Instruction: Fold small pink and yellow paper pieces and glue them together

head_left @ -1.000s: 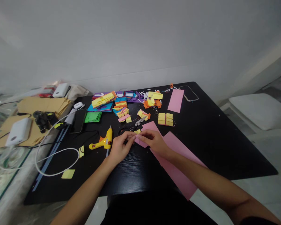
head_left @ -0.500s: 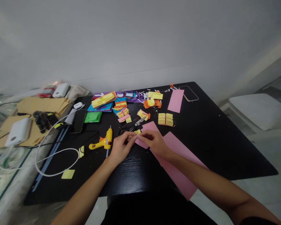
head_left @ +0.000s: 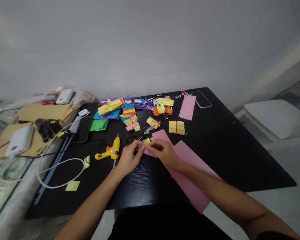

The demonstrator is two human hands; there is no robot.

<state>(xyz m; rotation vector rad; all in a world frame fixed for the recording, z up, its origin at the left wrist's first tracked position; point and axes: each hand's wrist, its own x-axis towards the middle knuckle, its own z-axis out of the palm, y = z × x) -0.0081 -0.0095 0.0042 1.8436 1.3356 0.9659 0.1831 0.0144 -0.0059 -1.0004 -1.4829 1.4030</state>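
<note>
My left hand [head_left: 130,156] and my right hand [head_left: 165,153] meet near the table's front middle, fingertips nearly touching. Between them they pinch a small piece of pink paper [head_left: 149,153], partly covered by the fingers. A small yellow paper piece [head_left: 146,141] shows just beyond the fingertips; whether it is joined to the pink one I cannot tell. Behind the hands lie scissors [head_left: 149,130] with dark handles. Large pink paper sheets [head_left: 190,181] stretch under my right wrist and forearm. To the left of my left hand rests a yellow glue gun [head_left: 111,151].
Folded yellow paper strips [head_left: 176,127], a pink card [head_left: 187,107] and a phone [head_left: 201,99] lie at the back right. Coloured paper stacks [head_left: 111,106] and green paper [head_left: 99,125] are at the back left. A white cable [head_left: 62,160] loops across the left side.
The fingers have shifted slightly on the pink paper, and less of it shows below them now. More of the small yellow piece is visible. Everything else stays in place.
</note>
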